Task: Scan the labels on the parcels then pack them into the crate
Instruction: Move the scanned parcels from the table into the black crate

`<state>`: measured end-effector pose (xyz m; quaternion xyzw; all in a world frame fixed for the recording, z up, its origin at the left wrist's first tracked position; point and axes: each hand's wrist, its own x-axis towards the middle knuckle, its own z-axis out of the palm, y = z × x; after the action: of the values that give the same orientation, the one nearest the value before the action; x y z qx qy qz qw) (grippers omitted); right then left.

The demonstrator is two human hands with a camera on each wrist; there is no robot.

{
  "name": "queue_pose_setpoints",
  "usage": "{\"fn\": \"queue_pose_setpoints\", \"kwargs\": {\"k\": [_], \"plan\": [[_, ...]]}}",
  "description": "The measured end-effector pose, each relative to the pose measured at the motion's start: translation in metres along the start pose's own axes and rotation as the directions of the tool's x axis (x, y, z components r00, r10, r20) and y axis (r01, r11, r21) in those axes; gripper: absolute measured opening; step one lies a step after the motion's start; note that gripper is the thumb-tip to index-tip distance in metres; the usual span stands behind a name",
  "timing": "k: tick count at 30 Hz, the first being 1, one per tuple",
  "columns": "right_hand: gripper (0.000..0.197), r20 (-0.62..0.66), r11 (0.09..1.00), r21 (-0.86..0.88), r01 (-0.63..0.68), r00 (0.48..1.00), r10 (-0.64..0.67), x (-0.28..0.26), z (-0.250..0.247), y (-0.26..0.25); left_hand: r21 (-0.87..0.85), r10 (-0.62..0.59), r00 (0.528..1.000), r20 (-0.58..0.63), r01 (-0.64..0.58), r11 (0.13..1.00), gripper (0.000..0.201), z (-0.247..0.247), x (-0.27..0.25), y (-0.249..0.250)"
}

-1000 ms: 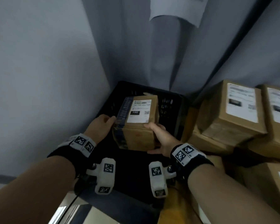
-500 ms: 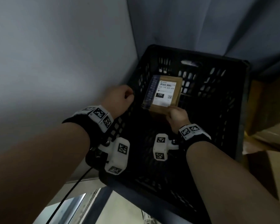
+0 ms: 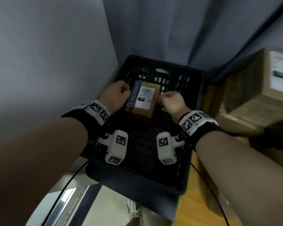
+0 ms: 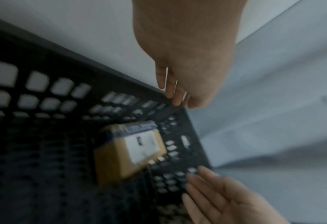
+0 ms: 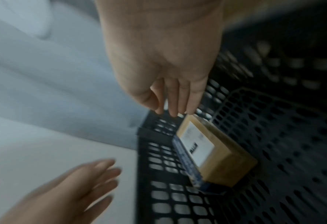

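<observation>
1. Down in the black crate (image 3: 193,98), one parcel (image 3: 143,105) lies on the perforated floor at the far left corner, label up, its long axis running away from the person toward the far wall.

2. Both hands hang just above it, one on each side: the left hand (image 3: 117,95) over the taped left edge, the right hand (image 3: 171,101) over the plain right edge. Neither touches the box, as far as the wrist views show.

3. Each grip is empty, with fingers loose and only slightly bent; the left wrist view shows the left fingers (image 4: 175,97) pointing down near the crate rim, and the right wrist view shows the right fingers (image 5: 180,103) hanging just over the parcel's far end.

4. More parcels (image 3: 258,98) wait stacked on the wooden surface (image 3: 201,201) to the right of the crate. The right hand is the nearer one to that stack, so the next reach probably falls to it, out over the crate's right wall.

5. Materials: the parcel is a brown corrugated cardboard block with square corners, a white paper label (image 3: 145,98) bearing a dark bar and small print too blurred to read, and a strip of blue printed tape (image 3: 133,95) along one long edge. The crate is rigid dark plastic, its walls a grid of slots and its floor a mesh of small holes.

6. Judged from this, the parcel is packed, and the stack still needs scanning.
</observation>
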<state>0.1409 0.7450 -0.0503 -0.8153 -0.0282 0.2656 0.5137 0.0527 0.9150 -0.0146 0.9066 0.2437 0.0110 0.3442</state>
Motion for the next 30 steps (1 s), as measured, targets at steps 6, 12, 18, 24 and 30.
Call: {"fn": "queue_pose_setpoints", "kwargs": {"k": [6, 12, 18, 24, 30], "plan": [[0.019, -0.052, 0.985, 0.031, 0.168, 0.985, -0.166, -0.089, -0.092, -0.039, -0.178, 0.093, 0.995, -0.016, -0.095, 0.979, 0.011, 0.003, -0.045, 0.1], [0.024, -0.24, 0.962, -0.124, 0.243, 0.933, -0.266, -0.152, -0.211, -0.037, -0.318, 0.143, 0.989, 0.033, -0.125, 0.94, 0.015, 0.027, -0.09, 0.187], [0.01, -0.385, 0.902, -0.428, 0.054, 0.892, -0.237, -0.188, -0.309, 0.018, -0.365, 0.107, 0.964, 0.242, -0.012, 0.931, 0.021, 0.088, -0.124, 0.245], [0.029, -0.35, 0.901, -0.374, -0.218, 0.933, 0.081, -0.211, -0.357, 0.093, -0.306, 0.021, 0.879, 0.477, 0.144, 0.941, 0.043, 0.159, -0.163, 0.274], [0.059, -0.123, 0.905, -0.09, -0.416, 0.907, 0.404, -0.23, -0.354, 0.133, -0.276, -0.074, 0.778, 0.625, 0.308, 0.911, 0.058, 0.204, -0.192, 0.273]]}}
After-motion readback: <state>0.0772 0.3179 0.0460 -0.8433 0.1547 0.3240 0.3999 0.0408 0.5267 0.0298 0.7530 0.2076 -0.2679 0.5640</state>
